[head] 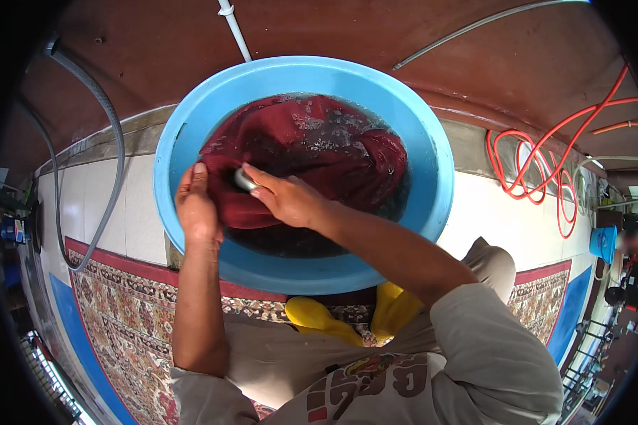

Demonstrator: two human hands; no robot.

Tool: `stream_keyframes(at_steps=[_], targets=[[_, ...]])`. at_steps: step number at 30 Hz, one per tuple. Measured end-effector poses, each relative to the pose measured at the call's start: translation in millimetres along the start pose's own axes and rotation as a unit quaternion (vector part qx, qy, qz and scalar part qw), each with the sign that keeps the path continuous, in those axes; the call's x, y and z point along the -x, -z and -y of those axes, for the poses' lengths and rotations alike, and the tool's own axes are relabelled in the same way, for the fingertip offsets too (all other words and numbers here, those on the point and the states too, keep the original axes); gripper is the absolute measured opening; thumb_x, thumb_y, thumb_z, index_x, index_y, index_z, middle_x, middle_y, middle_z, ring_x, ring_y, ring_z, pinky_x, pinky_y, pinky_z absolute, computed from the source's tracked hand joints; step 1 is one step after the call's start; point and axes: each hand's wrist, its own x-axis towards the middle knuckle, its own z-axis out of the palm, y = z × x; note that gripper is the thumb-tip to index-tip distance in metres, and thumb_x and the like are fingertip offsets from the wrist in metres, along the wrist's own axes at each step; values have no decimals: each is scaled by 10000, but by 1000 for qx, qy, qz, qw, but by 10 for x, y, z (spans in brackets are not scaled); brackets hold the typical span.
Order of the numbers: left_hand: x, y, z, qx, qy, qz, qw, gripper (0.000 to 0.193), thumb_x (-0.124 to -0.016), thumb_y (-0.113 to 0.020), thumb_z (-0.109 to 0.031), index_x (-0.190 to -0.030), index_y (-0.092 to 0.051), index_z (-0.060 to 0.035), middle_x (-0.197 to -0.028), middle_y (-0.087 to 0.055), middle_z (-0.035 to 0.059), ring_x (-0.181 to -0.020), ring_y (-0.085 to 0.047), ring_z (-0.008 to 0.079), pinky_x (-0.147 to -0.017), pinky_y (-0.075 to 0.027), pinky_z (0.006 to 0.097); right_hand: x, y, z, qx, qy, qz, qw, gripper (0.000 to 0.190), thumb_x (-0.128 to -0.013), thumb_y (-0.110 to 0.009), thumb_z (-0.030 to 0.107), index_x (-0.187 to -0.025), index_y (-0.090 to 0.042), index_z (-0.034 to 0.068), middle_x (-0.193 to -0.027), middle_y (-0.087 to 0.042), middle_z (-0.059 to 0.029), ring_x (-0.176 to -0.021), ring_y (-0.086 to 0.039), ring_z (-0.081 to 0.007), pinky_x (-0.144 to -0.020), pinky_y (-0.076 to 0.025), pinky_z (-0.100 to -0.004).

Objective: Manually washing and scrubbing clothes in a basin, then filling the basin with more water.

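Observation:
A dark red cloth (282, 127) lies soaked and bunched in dark water inside a large light blue plastic tub (303, 279). At the tub's left side, my left hand (198, 207) grips the cloth's edge, thumb on top. My right hand (287, 197) holds a small pale-backed scrub brush (244, 180) against the cloth, just right of my left hand. Motion blurs the brush, and its underside is hidden. Foam patches show on the wet folds towards the tub's far side.
Yellow boots (311, 313) stand at the tub's near edge on a patterned carpet (122, 319). A grey corrugated hose (114, 122) hangs at left. Coiled orange hose (531, 186) lies at right. A white pipe (235, 29) runs along the red-brown wall (319, 26) behind.

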Motion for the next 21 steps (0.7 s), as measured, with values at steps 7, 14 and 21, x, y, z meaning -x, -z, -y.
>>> stream_keyframes(at_steps=[7, 14, 21], targets=[[-45, 245, -399, 32, -90, -11, 995, 223, -964, -513, -202, -1028, -614, -13, -974, -661, 79, -864, -621, 163, -812, -503, 301, 425, 1240, -1504, 335, -324, 85, 881, 408, -964, -377, 424, -1262, -488, 168, -1096, -625, -204, -1010, -594, -415, -875, -446, -535], [-321, 502, -64, -53, 24, -10, 998, 312, -958, -512, -269, -1130, -612, -29, -1054, -653, 80, -964, -605, 169, -907, -462, 319, 581, 1211, -1389, 244, -359, -94, 896, 434, -966, -367, 432, -1334, -369, 202, -1094, -617, -236, -1042, -580, -422, -893, -437, -518], [-168, 471, 548, -628, 56, 1, 776, 836, -774, -682, -503, -1402, -352, -60, -1468, -225, 260, -1274, -376, 379, -1008, -393, 362, 702, 1289, -1154, 177, -310, -194, 914, 520, -943, -419, 451, -1374, -338, 173, -1143, -586, -250, -983, -588, -440, -881, -443, -511]])
